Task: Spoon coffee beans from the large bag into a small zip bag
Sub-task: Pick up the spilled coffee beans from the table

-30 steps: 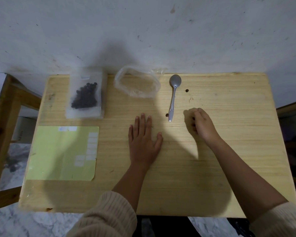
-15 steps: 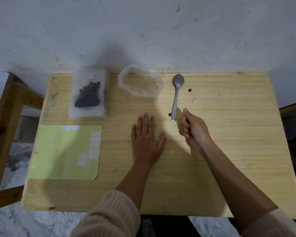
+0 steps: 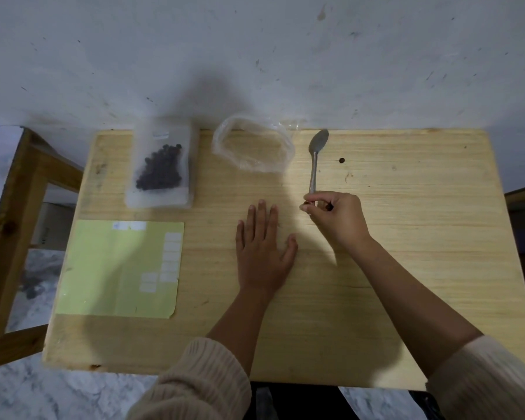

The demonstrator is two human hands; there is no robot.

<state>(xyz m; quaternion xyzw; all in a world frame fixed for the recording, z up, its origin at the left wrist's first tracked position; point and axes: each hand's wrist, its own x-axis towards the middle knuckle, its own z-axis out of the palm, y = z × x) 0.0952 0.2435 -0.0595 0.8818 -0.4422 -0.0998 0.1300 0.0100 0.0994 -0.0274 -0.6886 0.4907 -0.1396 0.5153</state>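
Note:
A frosted small zip bag (image 3: 161, 165) holding dark coffee beans lies flat at the table's back left. Right of it stands a clear plastic bag (image 3: 253, 147), its mouth open and no beans visible inside. A metal spoon (image 3: 315, 165) lies on the table with its bowl toward the wall. My right hand (image 3: 337, 216) is at the spoon's handle end, and its thumb and forefinger pinch a loose coffee bean (image 3: 305, 203) lying there. My left hand (image 3: 262, 253) rests flat on the wood, fingers straight.
One more loose bean (image 3: 342, 160) lies right of the spoon. A pale green sheet (image 3: 119, 268) with white labels covers the front left of the wooden table (image 3: 422, 237). The wall runs right behind the table. A wooden frame (image 3: 9, 213) stands at the left.
My right hand slid left from beside the spoon to its handle end and closed its fingertips round the loose bean. The left hand, spoon and bags stayed put.

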